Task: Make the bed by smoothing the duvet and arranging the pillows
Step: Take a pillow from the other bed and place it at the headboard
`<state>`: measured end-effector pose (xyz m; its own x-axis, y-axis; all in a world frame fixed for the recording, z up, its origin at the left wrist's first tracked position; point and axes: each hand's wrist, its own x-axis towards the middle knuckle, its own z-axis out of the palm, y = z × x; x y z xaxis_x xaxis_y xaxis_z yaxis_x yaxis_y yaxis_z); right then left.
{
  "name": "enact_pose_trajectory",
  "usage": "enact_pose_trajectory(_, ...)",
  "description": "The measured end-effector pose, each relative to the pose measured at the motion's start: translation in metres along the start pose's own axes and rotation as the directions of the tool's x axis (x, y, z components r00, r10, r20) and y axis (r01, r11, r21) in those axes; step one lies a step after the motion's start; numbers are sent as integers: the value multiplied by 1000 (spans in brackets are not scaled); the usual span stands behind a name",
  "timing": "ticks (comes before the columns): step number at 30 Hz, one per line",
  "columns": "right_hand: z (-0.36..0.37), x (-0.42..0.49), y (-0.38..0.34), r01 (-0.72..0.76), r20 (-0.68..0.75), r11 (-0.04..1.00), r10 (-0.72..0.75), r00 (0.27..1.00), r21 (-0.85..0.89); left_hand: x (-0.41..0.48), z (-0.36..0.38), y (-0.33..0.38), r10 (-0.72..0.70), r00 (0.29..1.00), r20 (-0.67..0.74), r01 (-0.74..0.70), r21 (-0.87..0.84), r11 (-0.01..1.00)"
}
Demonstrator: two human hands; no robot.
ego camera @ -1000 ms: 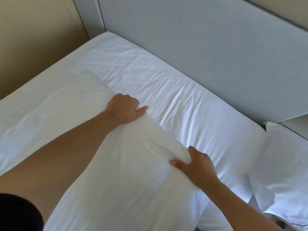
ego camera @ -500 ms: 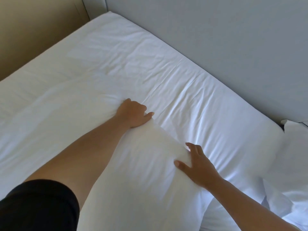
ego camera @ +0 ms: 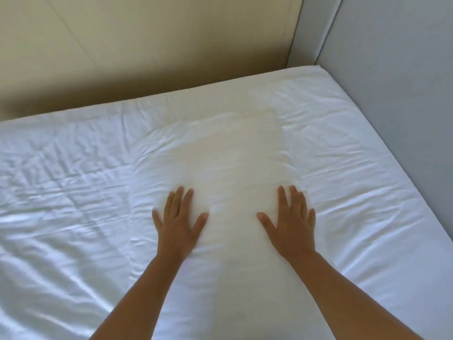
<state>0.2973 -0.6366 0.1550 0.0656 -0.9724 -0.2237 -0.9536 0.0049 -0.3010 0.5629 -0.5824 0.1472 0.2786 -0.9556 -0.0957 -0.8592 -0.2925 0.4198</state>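
On my feed the white pillow (ego camera: 220,173) lies flat on the wrinkled white sheet (ego camera: 73,197), its long side running away from the camera, a strip of sheet between it and the grey headboard (ego camera: 397,82) on the right. My left hand (ego camera: 180,224) presses palm-down near the pillow's left edge, fingers straight and spread, gripping nothing. My right hand (ego camera: 291,223) does the same near the right edge (its outer fingers are slightly blurred). Both forearms reach in from the bottom. A beige wall (ego camera: 147,50) stands behind the mattress.
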Motion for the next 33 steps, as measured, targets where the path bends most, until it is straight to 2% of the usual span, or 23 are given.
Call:
enact_pose_trajectory(3,1,0,12,-66,-14,998,66,998,20,-57,-2,-43,-317,948,10,317,-98,944)
enact_pose_trajectory(5,-1,5,24,-153,38,982,150,988,107,-75,-1,-67,-502,863,55,500,-225,836)
enact_pose_trajectory(7,-2,11,36,-258,119,948,238,964,187,-82,-1,-83,-621,773,128,624,-330,708)
enact_pose_trajectory(8,-2,13,40,-291,151,935,264,953,203,-82,0,-87,-641,752,157,649,-349,676)
enact_pose_trajectory(12,7,26,56,-333,211,888,276,938,318,-60,-2,-99,-636,734,238,668,-418,616)
enact_pose_trajectory(16,16,45,74,-501,382,757,353,854,420,-26,0,-130,-611,719,332,681,-510,525)
enact_pose_trajectory(20,27,61,84,-543,489,693,305,817,475,6,4,-140,-532,758,377,635,-609,475)
enact_pose_trajectory(22,32,68,83,-548,529,690,274,803,474,14,11,-149,-517,750,414,650,-607,457)
enact_pose_trajectory(28,44,76,89,-597,589,633,262,764,493,21,25,-161,-536,707,461,692,-606,392)
enact_pose_trajectory(33,34,68,81,-565,561,644,244,791,516,16,24,-146,-572,708,415,671,-649,359)
